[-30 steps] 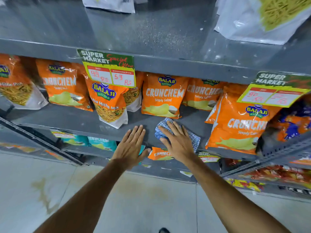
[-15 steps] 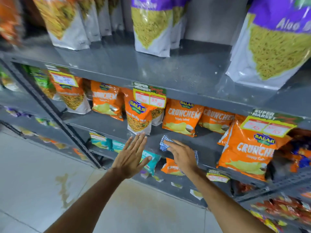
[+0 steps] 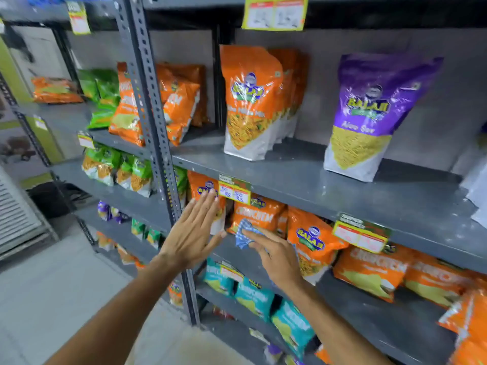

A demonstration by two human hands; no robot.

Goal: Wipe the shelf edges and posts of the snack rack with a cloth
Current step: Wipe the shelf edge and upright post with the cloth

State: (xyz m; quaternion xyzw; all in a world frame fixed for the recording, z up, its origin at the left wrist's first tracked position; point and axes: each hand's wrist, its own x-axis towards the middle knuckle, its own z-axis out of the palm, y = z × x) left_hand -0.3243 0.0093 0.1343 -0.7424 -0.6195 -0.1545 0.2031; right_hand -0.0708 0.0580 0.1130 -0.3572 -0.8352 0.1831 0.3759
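Pinched under the fingers of the right hand (image 3: 279,256), a blue checked cloth (image 3: 243,234) sits at centre frame, in front of the orange bags on the second visible shelf; that grip holds the cloth. At its left, the left hand (image 3: 193,233) is flat with fingers spread wide, holding nothing, just right of the perforated grey post (image 3: 150,122). On the upper shelf (image 3: 316,185) stand one purple bag (image 3: 369,114) reading "BALAJI" and "Aloo Sev", and a row of orange-and-white bags (image 3: 253,101). Two green-and-yellow price tags (image 3: 234,189) hang on that shelf's edge, their writing blurred. Orange bags (image 3: 257,217) below read "CRUNCHEM".
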